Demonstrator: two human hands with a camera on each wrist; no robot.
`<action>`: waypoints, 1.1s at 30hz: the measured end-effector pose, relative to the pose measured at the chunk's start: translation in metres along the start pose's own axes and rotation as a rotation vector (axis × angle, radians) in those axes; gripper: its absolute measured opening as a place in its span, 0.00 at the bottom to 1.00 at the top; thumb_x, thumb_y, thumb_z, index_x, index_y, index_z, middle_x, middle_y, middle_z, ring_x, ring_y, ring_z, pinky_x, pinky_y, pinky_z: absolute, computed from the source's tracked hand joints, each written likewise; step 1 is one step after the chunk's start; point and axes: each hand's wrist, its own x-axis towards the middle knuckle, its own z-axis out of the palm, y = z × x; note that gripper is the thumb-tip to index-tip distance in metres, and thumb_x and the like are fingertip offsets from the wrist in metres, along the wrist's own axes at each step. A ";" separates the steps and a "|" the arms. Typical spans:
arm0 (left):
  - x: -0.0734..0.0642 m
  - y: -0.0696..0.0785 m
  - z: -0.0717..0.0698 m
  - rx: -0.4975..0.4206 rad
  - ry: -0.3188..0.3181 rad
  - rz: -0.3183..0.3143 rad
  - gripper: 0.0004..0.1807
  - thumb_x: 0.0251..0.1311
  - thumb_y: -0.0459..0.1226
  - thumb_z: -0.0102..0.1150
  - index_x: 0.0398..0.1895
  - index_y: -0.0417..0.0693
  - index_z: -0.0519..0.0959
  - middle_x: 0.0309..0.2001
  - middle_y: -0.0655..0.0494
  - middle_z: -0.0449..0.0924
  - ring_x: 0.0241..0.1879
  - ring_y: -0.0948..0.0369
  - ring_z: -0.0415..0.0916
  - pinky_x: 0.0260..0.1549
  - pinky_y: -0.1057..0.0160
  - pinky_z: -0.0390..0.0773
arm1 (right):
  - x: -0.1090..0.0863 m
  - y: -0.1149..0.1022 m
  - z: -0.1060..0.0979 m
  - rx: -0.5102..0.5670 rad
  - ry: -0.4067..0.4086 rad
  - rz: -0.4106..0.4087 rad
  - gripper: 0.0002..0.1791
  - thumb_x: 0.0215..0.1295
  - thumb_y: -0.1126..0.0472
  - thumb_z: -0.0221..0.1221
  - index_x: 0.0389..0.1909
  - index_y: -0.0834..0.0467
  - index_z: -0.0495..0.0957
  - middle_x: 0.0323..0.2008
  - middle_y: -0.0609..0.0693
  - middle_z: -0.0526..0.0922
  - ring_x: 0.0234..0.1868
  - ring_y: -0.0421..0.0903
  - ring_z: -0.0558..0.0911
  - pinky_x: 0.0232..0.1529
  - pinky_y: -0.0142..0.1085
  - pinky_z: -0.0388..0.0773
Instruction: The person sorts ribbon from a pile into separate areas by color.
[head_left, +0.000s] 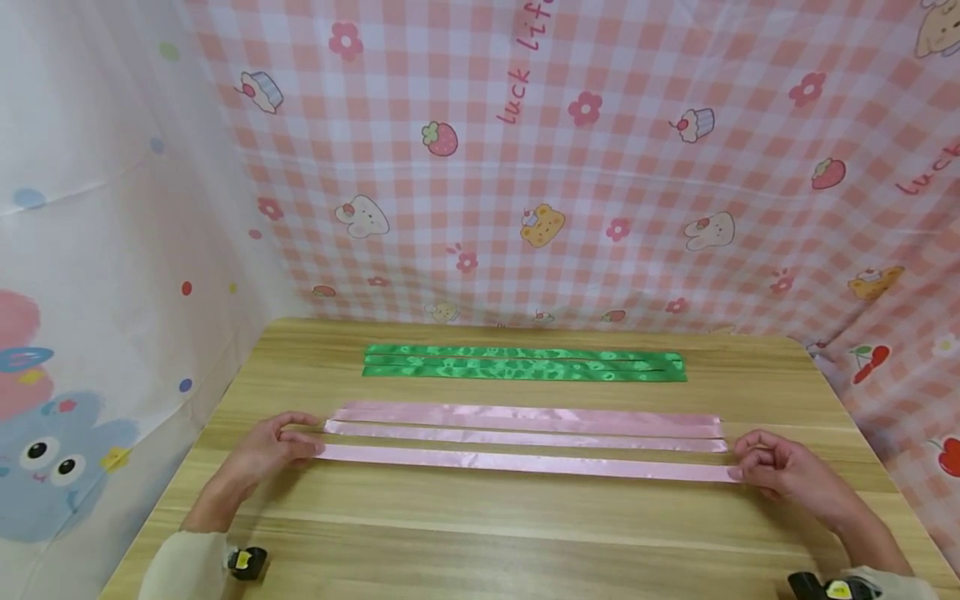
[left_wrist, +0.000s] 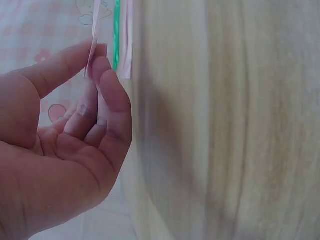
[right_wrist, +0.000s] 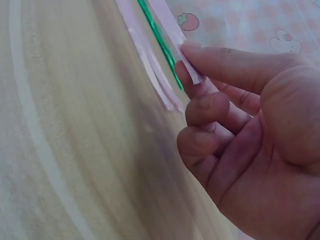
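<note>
A long pink satin ribbon [head_left: 525, 463] is stretched nearly straight from side to side, with a hand at each end. My left hand [head_left: 273, 450] pinches its left end between thumb and fingers. At the other end, the thumb and index finger of my right hand [right_wrist: 235, 110] pinch the ribbon tip, the other fingers curled below. Wrist views show this ribbon raised off the wooden table [head_left: 480, 542]. Just beyond it, more pink ribbons [head_left: 525, 417] lie flat, side by side. Farther back are several green ribbons [head_left: 525, 363], laid in parallel with narrow gaps.
A pink checked cloth [head_left: 480, 167] hangs behind the table's far edge. White printed fabric [head_left: 112, 250] hangs on the left, and more checked cloth on the right. A black wrist device [head_left: 247, 563] shows at the left sleeve [head_left: 183, 567].
</note>
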 end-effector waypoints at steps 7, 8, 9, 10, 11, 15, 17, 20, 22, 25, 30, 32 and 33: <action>0.006 -0.011 0.001 0.006 0.060 -0.042 0.28 0.58 0.30 0.68 0.59 0.28 0.68 0.33 0.53 0.87 0.31 0.64 0.81 0.31 0.66 0.82 | 0.003 0.008 0.003 -0.021 0.119 0.047 0.13 0.65 0.71 0.60 0.46 0.64 0.68 0.24 0.42 0.80 0.16 0.35 0.67 0.14 0.43 0.60; 0.007 -0.012 0.001 0.009 0.067 -0.049 0.28 0.58 0.30 0.68 0.59 0.28 0.68 0.33 0.53 0.88 0.31 0.65 0.81 0.31 0.66 0.82 | 0.004 0.009 0.003 -0.024 0.130 0.062 0.13 0.65 0.70 0.61 0.46 0.63 0.68 0.24 0.42 0.80 0.16 0.35 0.67 0.14 0.42 0.61; 0.007 -0.013 0.001 0.015 0.071 -0.055 0.28 0.59 0.31 0.68 0.59 0.29 0.68 0.33 0.54 0.88 0.31 0.65 0.81 0.30 0.66 0.82 | 0.004 0.010 0.003 -0.029 0.141 0.076 0.13 0.65 0.70 0.61 0.46 0.63 0.68 0.24 0.42 0.80 0.16 0.36 0.67 0.14 0.41 0.62; 0.007 -0.013 0.001 0.021 0.072 -0.059 0.29 0.59 0.31 0.67 0.60 0.29 0.68 0.34 0.53 0.88 0.31 0.65 0.81 0.30 0.65 0.81 | 0.005 0.010 0.003 -0.036 0.155 0.092 0.14 0.65 0.69 0.61 0.47 0.63 0.67 0.24 0.42 0.80 0.15 0.36 0.67 0.13 0.40 0.63; 0.008 -0.013 0.001 0.030 0.073 -0.059 0.29 0.60 0.32 0.67 0.61 0.29 0.67 0.35 0.53 0.88 0.31 0.65 0.80 0.30 0.65 0.81 | 0.005 0.011 0.003 -0.045 0.170 0.109 0.15 0.65 0.69 0.62 0.47 0.62 0.67 0.23 0.42 0.80 0.15 0.36 0.67 0.14 0.38 0.64; 0.010 -0.011 0.001 0.059 0.080 -0.060 0.34 0.60 0.35 0.68 0.64 0.31 0.63 0.38 0.51 0.88 0.32 0.65 0.80 0.30 0.64 0.80 | 0.007 0.012 0.005 -0.089 0.216 0.146 0.19 0.65 0.67 0.63 0.49 0.63 0.63 0.23 0.41 0.80 0.15 0.36 0.67 0.14 0.35 0.67; 0.011 -0.010 0.001 0.073 0.086 -0.055 0.37 0.59 0.36 0.69 0.66 0.31 0.61 0.39 0.51 0.88 0.32 0.65 0.79 0.30 0.64 0.79 | 0.009 0.013 0.006 -0.099 0.234 0.158 0.20 0.65 0.67 0.63 0.50 0.64 0.62 0.23 0.41 0.80 0.15 0.36 0.66 0.14 0.34 0.66; 0.014 -0.009 0.002 0.082 0.097 -0.064 0.39 0.59 0.37 0.69 0.67 0.32 0.59 0.37 0.53 0.88 0.32 0.66 0.79 0.29 0.64 0.78 | 0.011 0.014 0.007 -0.103 0.251 0.166 0.20 0.66 0.68 0.62 0.51 0.63 0.61 0.24 0.41 0.81 0.14 0.35 0.65 0.14 0.33 0.65; 0.015 -0.008 0.002 0.083 0.104 -0.069 0.39 0.59 0.37 0.69 0.67 0.32 0.59 0.35 0.55 0.87 0.30 0.65 0.78 0.29 0.64 0.77 | 0.013 0.016 0.008 -0.108 0.265 0.158 0.21 0.65 0.69 0.62 0.51 0.64 0.61 0.25 0.42 0.83 0.16 0.34 0.67 0.16 0.32 0.65; 0.015 -0.007 0.003 0.088 0.116 -0.083 0.38 0.58 0.37 0.69 0.67 0.32 0.60 0.31 0.59 0.86 0.29 0.65 0.76 0.29 0.64 0.76 | 0.014 0.018 0.010 -0.147 0.285 0.129 0.22 0.65 0.70 0.62 0.53 0.67 0.61 0.26 0.44 0.85 0.22 0.33 0.74 0.22 0.29 0.70; 0.017 -0.005 0.005 0.109 0.151 -0.090 0.39 0.57 0.39 0.70 0.65 0.31 0.62 0.28 0.60 0.84 0.28 0.64 0.75 0.29 0.63 0.77 | 0.014 0.021 0.012 -0.211 0.324 0.113 0.23 0.64 0.70 0.63 0.53 0.69 0.62 0.26 0.45 0.86 0.30 0.31 0.81 0.31 0.24 0.73; 0.018 -0.005 0.006 0.110 0.163 -0.097 0.38 0.56 0.38 0.71 0.65 0.31 0.63 0.28 0.61 0.84 0.28 0.64 0.75 0.28 0.64 0.77 | 0.014 0.020 0.013 -0.214 0.337 0.116 0.23 0.64 0.69 0.63 0.53 0.68 0.62 0.27 0.45 0.87 0.30 0.31 0.81 0.31 0.24 0.73; 0.019 -0.005 0.007 0.111 0.168 -0.102 0.38 0.56 0.38 0.71 0.64 0.31 0.63 0.27 0.61 0.84 0.27 0.64 0.74 0.28 0.64 0.76 | 0.014 0.020 0.013 -0.217 0.344 0.117 0.23 0.64 0.68 0.64 0.53 0.68 0.63 0.27 0.45 0.87 0.30 0.31 0.81 0.31 0.24 0.73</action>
